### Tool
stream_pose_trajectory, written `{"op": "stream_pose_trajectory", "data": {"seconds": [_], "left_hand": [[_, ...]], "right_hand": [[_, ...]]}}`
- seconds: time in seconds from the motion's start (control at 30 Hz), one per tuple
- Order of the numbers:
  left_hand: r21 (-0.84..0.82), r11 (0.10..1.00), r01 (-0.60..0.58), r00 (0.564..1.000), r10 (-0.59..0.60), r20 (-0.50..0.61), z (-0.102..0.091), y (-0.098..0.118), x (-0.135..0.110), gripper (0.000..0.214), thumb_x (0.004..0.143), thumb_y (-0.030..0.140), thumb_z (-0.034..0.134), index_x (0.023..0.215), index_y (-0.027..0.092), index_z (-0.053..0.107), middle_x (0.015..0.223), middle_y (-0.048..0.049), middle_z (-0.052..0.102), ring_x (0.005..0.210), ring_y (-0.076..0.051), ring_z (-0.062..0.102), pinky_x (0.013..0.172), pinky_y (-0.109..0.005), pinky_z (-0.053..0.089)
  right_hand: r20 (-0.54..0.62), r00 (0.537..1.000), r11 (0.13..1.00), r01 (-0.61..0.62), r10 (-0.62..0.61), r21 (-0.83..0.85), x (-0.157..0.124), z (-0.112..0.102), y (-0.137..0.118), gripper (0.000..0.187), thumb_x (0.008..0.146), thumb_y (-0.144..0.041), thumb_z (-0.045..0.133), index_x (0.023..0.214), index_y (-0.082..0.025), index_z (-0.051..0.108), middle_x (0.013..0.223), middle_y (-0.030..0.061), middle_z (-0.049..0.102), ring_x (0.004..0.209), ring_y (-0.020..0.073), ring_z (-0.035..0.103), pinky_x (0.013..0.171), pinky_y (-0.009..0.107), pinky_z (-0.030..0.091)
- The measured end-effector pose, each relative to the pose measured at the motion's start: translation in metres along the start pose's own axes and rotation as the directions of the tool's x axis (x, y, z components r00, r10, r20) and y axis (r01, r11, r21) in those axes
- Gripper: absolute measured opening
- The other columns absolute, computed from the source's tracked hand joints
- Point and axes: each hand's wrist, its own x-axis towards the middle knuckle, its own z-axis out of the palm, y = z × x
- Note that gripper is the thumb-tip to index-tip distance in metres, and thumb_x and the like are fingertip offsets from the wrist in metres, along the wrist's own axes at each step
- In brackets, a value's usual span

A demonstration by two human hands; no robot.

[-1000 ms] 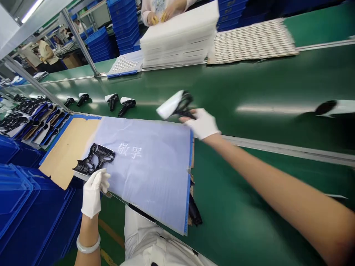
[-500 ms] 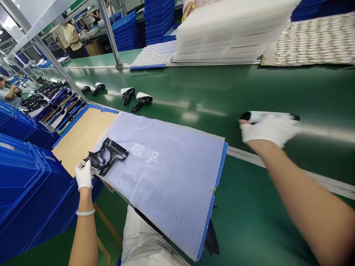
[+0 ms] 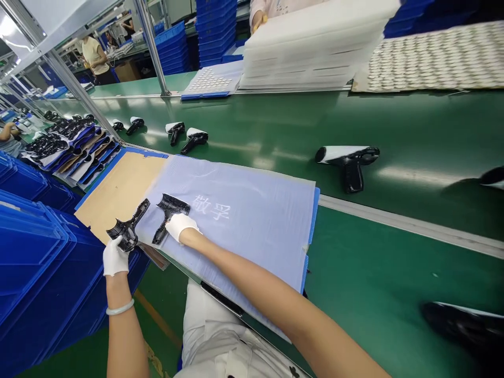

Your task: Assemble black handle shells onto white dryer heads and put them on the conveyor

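Two black plastic shell halves lie on a pale blue sheet point(image 3: 252, 220) with white characters, laid over a cardboard sheet point(image 3: 114, 194). My left hand point(image 3: 114, 257), in a white glove, grips the lower end of the left shell half point(image 3: 128, 227). My right hand point(image 3: 179, 226), also gloved, is closed on the right shell half point(image 3: 170, 210). A white and black handheld device point(image 3: 348, 160) lies on the green conveyor belt point(image 3: 275, 126) beyond the sheet, apart from both hands.
Several more white and black devices point(image 3: 189, 137) lie further left on the belt. Blue crates point(image 3: 27, 252) stand at my left. Trays of black parts point(image 3: 63, 142) sit at far left. Stacked white trays point(image 3: 315, 47) and another person's hands are across the belt.
My right hand left the white and black device on the belt and came back to the sheet, closing on the right shell half. The two shell halves now lie apart.
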Motion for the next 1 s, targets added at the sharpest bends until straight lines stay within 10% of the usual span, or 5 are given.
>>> {"op": "stream_pose_trajectory", "data": {"seconds": [0.33, 0.47, 0.57, 0.77, 1.0], "left_hand": [[-0.228, 0.933, 0.28, 0.915, -0.187, 0.358, -0.005, 0.008, -0.069, 0.026, 0.08, 0.034, 0.068, 0.105, 0.025, 0.068, 0.089, -0.0009, 0.077, 0.064, -0.016, 0.071, 0.067, -0.035, 0.058], [-0.152, 0.927, 0.343, 0.814, -0.212, 0.541, 0.02, -0.011, -0.111, 0.051, 0.066, 0.05, 0.084, 0.105, 0.02, 0.071, 0.092, -0.0092, 0.078, 0.084, -0.027, 0.075, 0.082, -0.045, 0.058], [-0.041, 0.966, 0.254, 0.665, -0.143, 0.733, 0.038, -0.015, -0.141, 0.061, 0.066, 0.058, 0.082, 0.11, 0.017, 0.073, 0.111, -0.0143, 0.075, 0.114, -0.034, 0.067, 0.103, -0.048, 0.049], [-0.011, 0.999, -0.046, 0.453, 0.031, 0.891, 0.055, -0.015, -0.17, 0.066, 0.082, 0.066, 0.062, 0.13, 0.021, 0.065, 0.138, -0.0113, 0.063, 0.135, -0.033, 0.051, 0.117, -0.044, 0.038], [0.066, 0.998, -0.004, 0.418, -0.058, 0.907, 0.056, -0.022, -0.174, 0.075, 0.079, 0.069, 0.064, 0.137, 0.021, 0.06, 0.139, -0.0136, 0.062, 0.135, -0.034, 0.052, 0.118, -0.047, 0.036]], "right_hand": [[-0.239, 0.95, 0.839, 0.294, -0.203, 0.458, -0.099, -0.051, 0.043, 0.053, 0.101, -0.037, 0.03, 0.15, -0.016, 0.027, 0.107, 0.0116, 0.068, 0.056, 0.0134, 0.061, 0.054, 0.031, 0.055], [-0.448, 0.642, 0.75, 0.652, -0.622, -0.107, -0.144, -0.062, 0.077, 0.042, 0.097, -0.033, 0.049, 0.138, -0.026, 0.048, 0.109, 0.0096, 0.067, 0.082, 0.0195, 0.066, 0.072, 0.035, 0.055], [-0.413, 0.423, 0.592, 0.593, -0.806, -0.546, -0.162, -0.063, 0.097, 0.042, 0.095, -0.016, 0.049, 0.135, -0.03, 0.049, 0.11, 0.0098, 0.067, 0.096, 0.0228, 0.064, 0.08, 0.039, 0.052], [-0.354, 0.323, 0.475, 0.489, -0.878, -0.731, -0.176, -0.06, 0.111, 0.046, 0.091, -0.005, 0.044, 0.132, -0.025, 0.05, 0.104, 0.011, 0.067, 0.095, 0.022, 0.064, 0.078, 0.039, 0.051], [-0.321, 0.281, 0.419, 0.443, -0.904, -0.792, -0.183, -0.066, 0.105, 0.041, 0.092, -0.004, 0.046, 0.129, -0.022, 0.05, 0.09, 0.0083, 0.065, 0.079, 0.0184, 0.06, 0.068, 0.031, 0.046]]}}
